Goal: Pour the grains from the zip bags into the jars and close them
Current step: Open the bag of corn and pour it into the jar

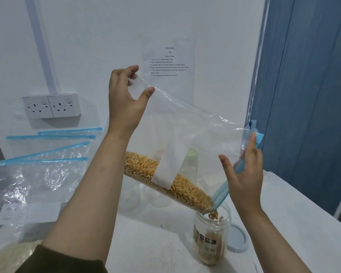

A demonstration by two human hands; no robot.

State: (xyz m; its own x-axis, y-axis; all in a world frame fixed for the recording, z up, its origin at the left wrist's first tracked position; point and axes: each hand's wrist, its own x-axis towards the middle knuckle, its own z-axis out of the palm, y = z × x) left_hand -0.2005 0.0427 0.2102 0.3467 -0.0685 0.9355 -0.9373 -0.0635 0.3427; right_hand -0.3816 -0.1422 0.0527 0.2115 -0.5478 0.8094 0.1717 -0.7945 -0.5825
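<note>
— Two hands on one zip bag (187, 123), tilted w/ its blue zip mouth down at the right. What's in it?

— Yellow-orange grains (146, 170), look like corn kernels, piled along the low edge and running toward the mouth. Bag's clear plastic, white label strip (169, 166) across the front.

— Left hand (126, 99)?

— Up high, pinching the bag's closed corner betw. thumb and fingertips, holding that end raised.

— Right hand (244, 174)?

— At the zip end. Fingers mostly straight, thumb spread out, blue zip strip (222, 192) running along the palm side. Prob. touching it, but can't tell how firmly; the hand's own back hides the contact.

— Jar (212, 233)?

— Clear jar, upright on the white table (295, 203), right under the bag's mouth. Kernels dropping in, some already at the bottom. Dark label on its side, too blurred to read. Lid off: pale blue lid (239, 239) lies flat just beside it, to the right.

— Anything else?

— Several flat empty zip bags (37, 174) at the left, a double wall socket (51, 105) above them, a printed sheet (168, 62) on the wall. More clear jars (158, 198) behind the held bag, seen only through the plastic.
</note>
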